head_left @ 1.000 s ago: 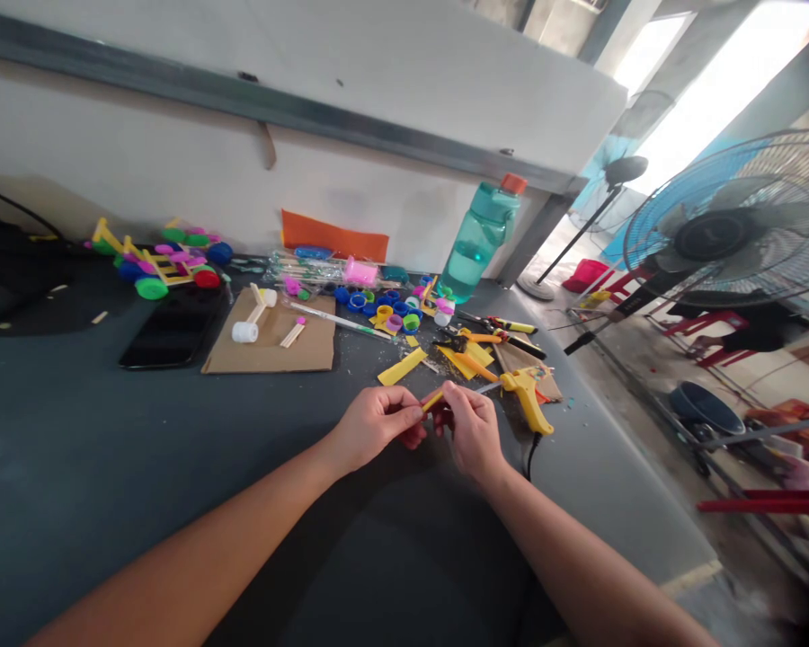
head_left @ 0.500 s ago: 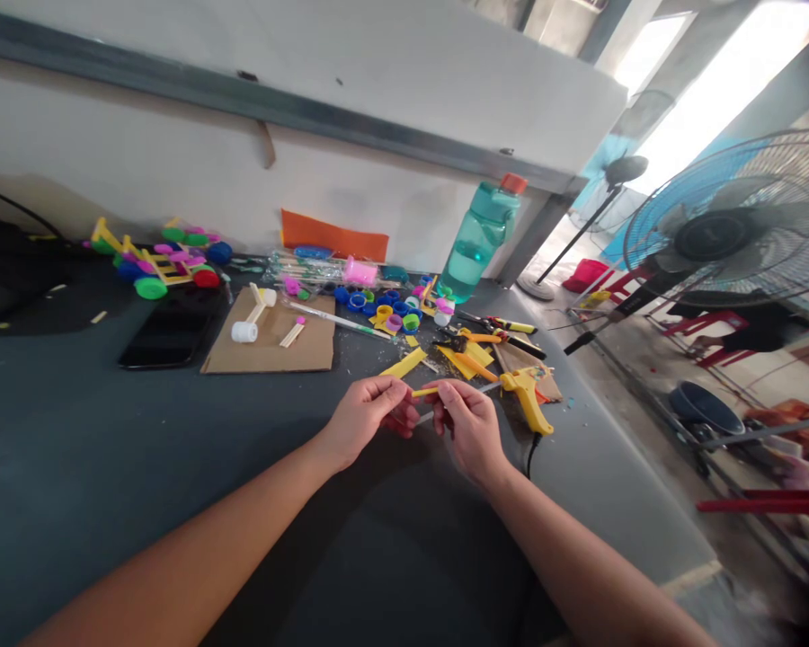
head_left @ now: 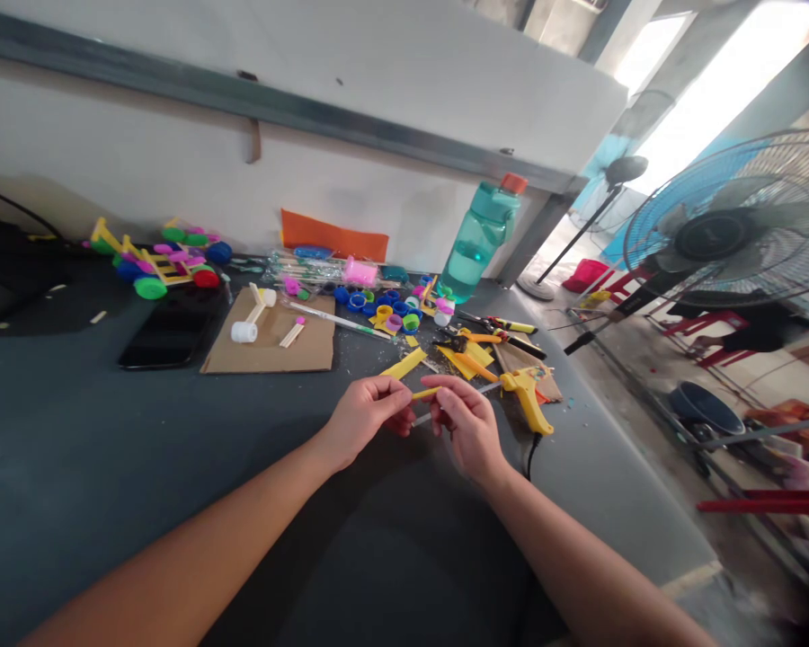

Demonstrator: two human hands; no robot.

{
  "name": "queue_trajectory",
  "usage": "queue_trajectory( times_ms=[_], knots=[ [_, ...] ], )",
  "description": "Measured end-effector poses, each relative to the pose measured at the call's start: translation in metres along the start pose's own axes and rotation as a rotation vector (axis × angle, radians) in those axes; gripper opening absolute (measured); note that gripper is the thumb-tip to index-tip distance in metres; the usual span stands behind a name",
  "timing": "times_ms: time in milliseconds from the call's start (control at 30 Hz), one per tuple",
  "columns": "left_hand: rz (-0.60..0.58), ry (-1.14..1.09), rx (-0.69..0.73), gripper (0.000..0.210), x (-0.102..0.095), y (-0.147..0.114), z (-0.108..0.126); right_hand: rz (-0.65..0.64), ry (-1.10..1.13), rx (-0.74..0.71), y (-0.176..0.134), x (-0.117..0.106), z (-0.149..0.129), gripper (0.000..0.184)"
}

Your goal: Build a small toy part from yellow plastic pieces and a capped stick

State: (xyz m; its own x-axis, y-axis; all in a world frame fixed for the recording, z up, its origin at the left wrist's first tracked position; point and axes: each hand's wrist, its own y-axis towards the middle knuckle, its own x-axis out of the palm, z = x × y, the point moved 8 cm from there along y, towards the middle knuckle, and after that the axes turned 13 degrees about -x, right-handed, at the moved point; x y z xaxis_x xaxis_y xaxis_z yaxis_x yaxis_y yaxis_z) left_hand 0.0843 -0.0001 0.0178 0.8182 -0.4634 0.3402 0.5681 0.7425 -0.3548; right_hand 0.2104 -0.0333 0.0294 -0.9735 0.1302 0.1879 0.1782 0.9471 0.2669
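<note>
Yellow strip [head_left: 426,393], slim and short, is held nearly level above the dark grey table [head_left: 108,431], nearer its right edge than its left. Its left end is pinched between the thumb and fingers of the left hand [head_left: 372,413]; its right end is gripped by the fingertips of the right hand [head_left: 470,427]. Just beyond the hands, a flat yellow piece [head_left: 405,363] is laid on the table. A yellow glue gun [head_left: 527,395] is placed near the right edge, with a pale stick [head_left: 491,387] extended from it behind the right hand. Orange-handled pliers [head_left: 484,338] are set farther back. Toward the back edge, colourful bottle caps [head_left: 377,305] are clustered, and a teal bottle [head_left: 475,241] is stood near the back right corner. To the left, white caps and small sticks are carried by a cardboard sheet [head_left: 270,358], beside which a black phone [head_left: 168,334] is laid.
</note>
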Motion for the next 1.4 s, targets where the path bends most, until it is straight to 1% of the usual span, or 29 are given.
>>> queue_trajectory(
  times_ms=[100, 233, 400, 500, 733, 800, 900, 1033, 1167, 1267, 1400],
  knots=[
    [-0.01, 0.0, 0.005, 0.025, 0.001, 0.0, 0.0, -0.046, -0.09, 0.005, 0.0, 0.004, 0.002, 0.02],
    [-0.037, 0.015, 0.004, 0.028, 0.004, -0.001, -0.001, -0.046, -0.183, 0.004, 0.001, 0.004, 0.003, 0.016],
    [-0.07, 0.004, 0.004, 0.031, 0.007, -0.001, -0.003, -0.041, -0.198, 0.001, 0.001, 0.003, 0.001, 0.015],
    [-0.082, 0.026, 0.015, 0.029, 0.009, -0.001, -0.001, -0.053, -0.192, -0.013, 0.0, 0.004, 0.0, 0.015],
    [-0.033, 0.168, 0.069, 0.023, 0.009, -0.004, 0.004, -0.074, -0.223, -0.048, 0.0, 0.005, -0.003, 0.012],
    [-0.024, 0.176, 0.071, 0.022, 0.008, -0.004, 0.004, -0.073, -0.235, -0.043, 0.0, 0.005, -0.003, 0.012],
    [-0.002, 0.131, 0.067, 0.021, 0.004, -0.003, 0.004, -0.067, -0.235, -0.026, 0.0, 0.004, -0.002, 0.014],
    [0.053, 0.092, 0.061, 0.02, -0.003, -0.002, 0.005, -0.096, -0.147, -0.009, 0.001, 0.006, 0.002, 0.024],
    [0.045, 0.123, 0.073, 0.019, -0.002, -0.002, 0.007, -0.053, -0.051, 0.002, 0.001, 0.003, 0.004, 0.023],
    [0.035, 0.142, 0.085, 0.018, 0.0, -0.002, 0.007, -0.012, -0.134, -0.017, 0.003, -0.002, 0.001, 0.023],
    [0.055, 0.137, 0.086, 0.017, -0.002, 0.0, 0.005, 0.006, -0.25, -0.035, 0.005, -0.006, -0.003, 0.021]
  ],
)
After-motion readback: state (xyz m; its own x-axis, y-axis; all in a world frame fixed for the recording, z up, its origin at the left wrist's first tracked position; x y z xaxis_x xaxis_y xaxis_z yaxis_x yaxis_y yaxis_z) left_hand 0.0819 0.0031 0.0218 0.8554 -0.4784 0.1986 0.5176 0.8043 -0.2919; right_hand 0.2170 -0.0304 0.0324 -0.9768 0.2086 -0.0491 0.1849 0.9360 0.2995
